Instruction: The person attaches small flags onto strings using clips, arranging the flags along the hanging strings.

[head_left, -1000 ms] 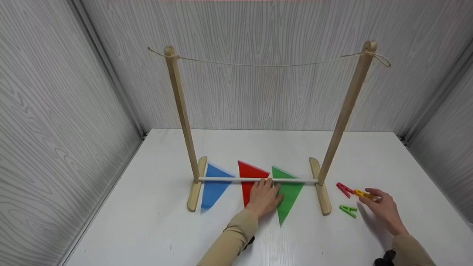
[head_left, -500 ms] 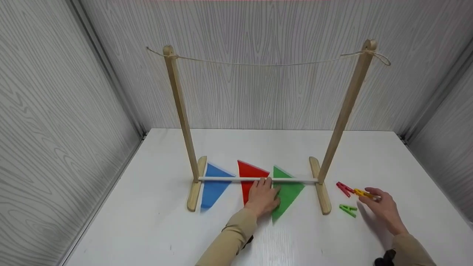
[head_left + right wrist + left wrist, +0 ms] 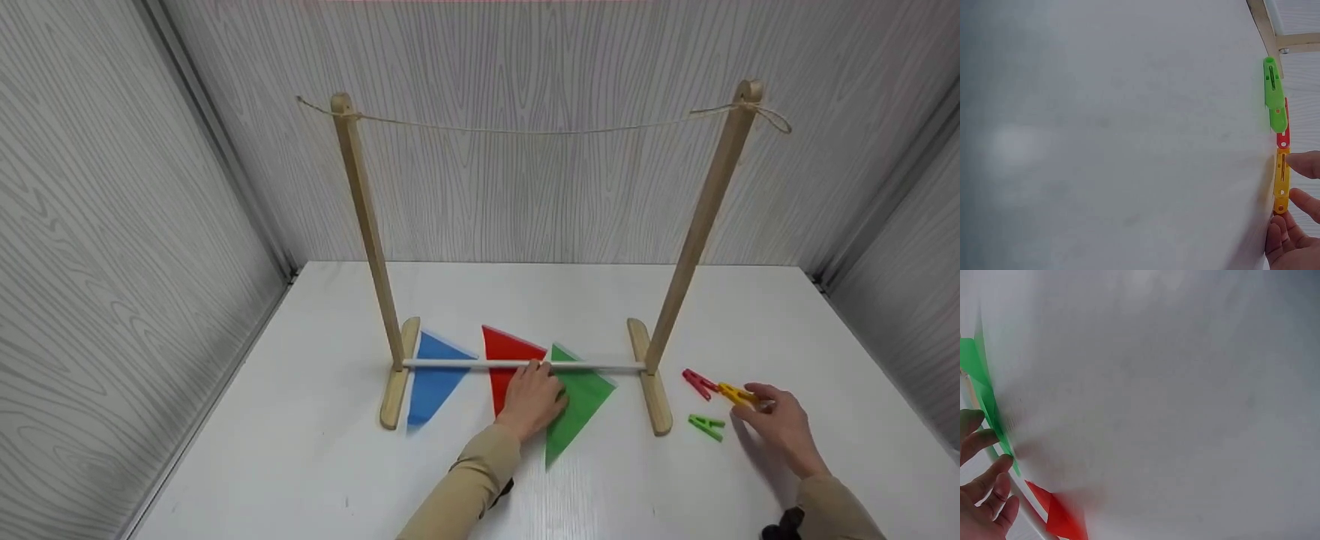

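My left hand [image 3: 531, 399] lies between the red pennant [image 3: 508, 346] and the green pennant [image 3: 583, 401], its fingers stretched toward the white rod. In the left wrist view the fingertips [image 3: 1004, 462] touch the green pennant along its edge. Over the yellow clothespin [image 3: 737, 394] my right hand [image 3: 780, 427] stands with thumb and fingers spread around it. The right wrist view shows a fingertip against the clothespin's side, which lies on the table. A red clothespin [image 3: 699, 384] and a green clothespin [image 3: 706, 427] lie to its left. The left palm is hidden.
A wooden stand rises from the white table [image 3: 300, 450]: left post [image 3: 367, 232], right post [image 3: 703, 232], and a low white rod [image 3: 442, 364] between them. Twine [image 3: 540, 133] sags across the tops. A blue pennant [image 3: 435, 390] lies near the left foot.
The green pennant has turned, its tip swinging left and toward me, as my left hand shifted slightly left. My right thumb has moved a little away from the yellow clothespin, which stays put.
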Motion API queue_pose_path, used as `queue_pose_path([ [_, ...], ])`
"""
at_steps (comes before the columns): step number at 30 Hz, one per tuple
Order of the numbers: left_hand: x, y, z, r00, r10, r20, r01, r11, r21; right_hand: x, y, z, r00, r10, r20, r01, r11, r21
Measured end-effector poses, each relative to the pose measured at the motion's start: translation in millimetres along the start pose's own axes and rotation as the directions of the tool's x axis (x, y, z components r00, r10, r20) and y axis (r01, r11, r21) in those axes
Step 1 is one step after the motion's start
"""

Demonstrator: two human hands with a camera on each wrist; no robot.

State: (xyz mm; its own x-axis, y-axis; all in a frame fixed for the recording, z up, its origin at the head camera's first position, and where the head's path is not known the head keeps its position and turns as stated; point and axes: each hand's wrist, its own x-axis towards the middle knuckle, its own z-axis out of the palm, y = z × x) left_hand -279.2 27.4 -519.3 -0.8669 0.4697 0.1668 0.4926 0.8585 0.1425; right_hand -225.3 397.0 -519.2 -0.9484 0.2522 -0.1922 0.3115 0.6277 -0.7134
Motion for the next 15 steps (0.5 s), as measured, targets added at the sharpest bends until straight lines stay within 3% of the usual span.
queue_pose_path([
  [15, -5.8, -1.7, 1.3, 0.996, 0.011, -0.088, -0.025, 0.987, -0.156, -2.0, 0.6, -1.9, 0.999, 0.004, -0.033, -0.005, 0.999, -0.032],
])
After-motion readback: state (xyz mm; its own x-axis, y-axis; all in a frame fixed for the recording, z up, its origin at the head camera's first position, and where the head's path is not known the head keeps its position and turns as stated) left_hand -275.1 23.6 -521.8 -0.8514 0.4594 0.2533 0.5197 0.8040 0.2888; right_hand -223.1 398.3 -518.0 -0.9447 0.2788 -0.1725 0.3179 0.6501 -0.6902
